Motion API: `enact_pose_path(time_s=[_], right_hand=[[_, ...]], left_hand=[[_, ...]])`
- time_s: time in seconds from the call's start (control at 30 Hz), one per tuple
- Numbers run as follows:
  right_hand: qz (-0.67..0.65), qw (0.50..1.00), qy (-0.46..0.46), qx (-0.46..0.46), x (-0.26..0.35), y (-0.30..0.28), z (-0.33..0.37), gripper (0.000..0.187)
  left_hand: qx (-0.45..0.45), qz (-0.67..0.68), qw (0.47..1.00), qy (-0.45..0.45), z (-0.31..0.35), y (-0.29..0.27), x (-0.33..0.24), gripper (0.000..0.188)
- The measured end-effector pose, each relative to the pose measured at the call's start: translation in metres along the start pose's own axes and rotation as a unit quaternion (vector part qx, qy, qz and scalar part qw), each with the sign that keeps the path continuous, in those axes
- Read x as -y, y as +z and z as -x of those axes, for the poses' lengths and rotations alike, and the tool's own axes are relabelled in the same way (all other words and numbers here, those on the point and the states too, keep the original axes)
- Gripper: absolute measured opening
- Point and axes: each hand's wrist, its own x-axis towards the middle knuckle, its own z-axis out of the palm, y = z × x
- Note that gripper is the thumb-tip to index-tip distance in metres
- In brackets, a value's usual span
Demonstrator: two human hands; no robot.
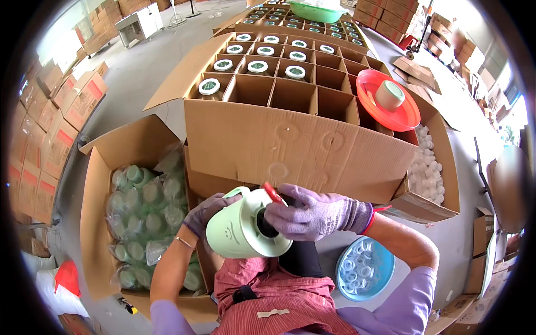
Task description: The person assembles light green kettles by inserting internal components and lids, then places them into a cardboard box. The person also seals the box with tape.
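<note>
pale green plastic jar point(241, 226) with a wide round shoulder lies tilted on its side just above the person's lap, its mouth turned toward the right, in front of the near wall of the big divided cardboard carton point(290, 148). the left hand point(207, 215), in a purple knit glove, is wrapped around the jar's back and upper side, fingers closed on it. the right hand point(312, 212), gloved the same way, is curled at the jar's mouth, pinching a small red piece point(272, 193) against the opening — what that piece is cannot be told.

the divided carton has a grid of cardboard cells; the far cells hold jars with white-and-green tops point(258, 66), while the cells along the near edge show none. at the carton's right end a red round plastic bowl point(387, 103) rests on top, with a pale green lid-like cup point(389, 94) sitting in it. past the right corner an open carton of small white caps point(427, 167) stands just beside it. to the left, a second open cardboard box point(95, 212) holds clear bags of pale green jars point(142, 218). near the person's right elbow a blue round basin point(385, 273) holds white rings — it sits low on the floor, apart from the hands.
</note>
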Motion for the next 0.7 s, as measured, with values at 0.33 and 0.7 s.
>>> enact_pose_path(time_s=[0.33,0.7], right_hand=[[-0.393,0.823,0.410,-0.016,0.028,0.019,0.008,0.022],[-0.471,0.771,0.391,0.177,0.021,0.047,0.020,0.029]], left_hand=[[-0.179,-0.107,0.963,0.168,0.038,0.026,0.014,0.028],[-0.074,-0.519,0.839,0.147,0.085,0.085,0.009,0.058]])
